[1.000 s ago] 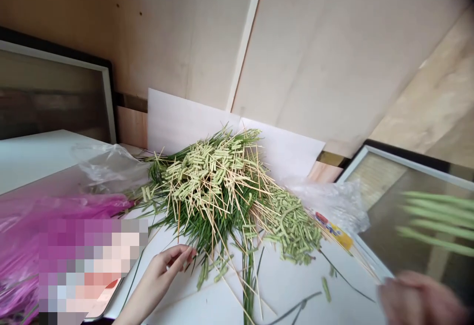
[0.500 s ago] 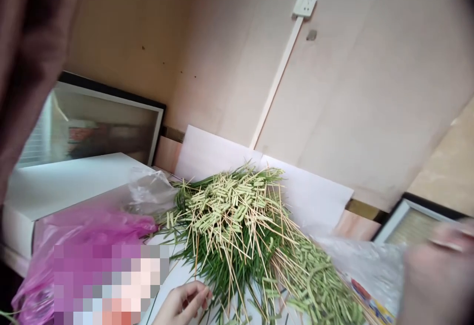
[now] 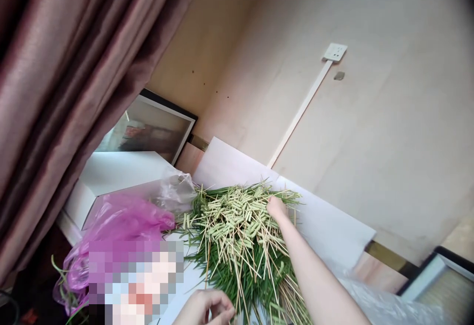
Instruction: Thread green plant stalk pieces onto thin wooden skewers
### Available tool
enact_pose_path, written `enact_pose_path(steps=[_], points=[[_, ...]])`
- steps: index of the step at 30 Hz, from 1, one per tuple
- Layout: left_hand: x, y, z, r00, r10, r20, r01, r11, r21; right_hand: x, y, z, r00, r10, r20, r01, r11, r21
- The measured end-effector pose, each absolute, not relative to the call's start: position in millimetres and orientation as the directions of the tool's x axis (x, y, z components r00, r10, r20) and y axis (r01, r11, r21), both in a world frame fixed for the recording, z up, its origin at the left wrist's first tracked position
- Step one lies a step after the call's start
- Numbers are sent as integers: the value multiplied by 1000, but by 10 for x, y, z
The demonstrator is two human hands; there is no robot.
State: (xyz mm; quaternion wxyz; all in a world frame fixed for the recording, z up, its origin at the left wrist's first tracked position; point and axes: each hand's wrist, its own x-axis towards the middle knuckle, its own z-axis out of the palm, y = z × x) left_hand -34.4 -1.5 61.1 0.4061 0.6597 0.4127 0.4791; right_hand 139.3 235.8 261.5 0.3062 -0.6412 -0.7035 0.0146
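Our right hand (image 3: 276, 207) reaches to the far edge of the pile of skewered green stems (image 3: 237, 226) on the white table (image 3: 111, 167), its fingertips buried among the sticks, so we cannot tell its grip. Our left hand (image 3: 207, 307) curls at the pile's near edge, and we cannot tell whether it pinches anything. Just beside the pile lie a bulging pink bag (image 3: 122, 219) and a crumpled clear bag (image 3: 177, 191), contents hidden.

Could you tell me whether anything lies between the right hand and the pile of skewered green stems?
Nothing visible does. The right hand touches the far part of the pile of skewers, its forearm stretched over the heap. The pink bag and the clear bag lie off to the left, clear of it.
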Motion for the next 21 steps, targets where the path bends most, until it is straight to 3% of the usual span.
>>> enact_pose_path(steps=[7,11,15,18,21], points=[[-462,-218,943,206,925,320,185,-358,915,1574,2009,2601,-118,888,444,972,195,-132],[-513,-248,1035,222,916,333,136,-367,920,2165,1662,2760,-111,877,467,994,105,38],[-524,-209,1046,236,913,334,107,-366,925,3253,1147,2706,63,908,413,983,-127,131],[-501,-129,986,252,913,322,122,-360,925,4156,637,2453,286,916,281,928,-338,159],[-454,-27,853,271,910,314,136,-359,924,4890,79,2078,512,850,123,839,-526,141]])
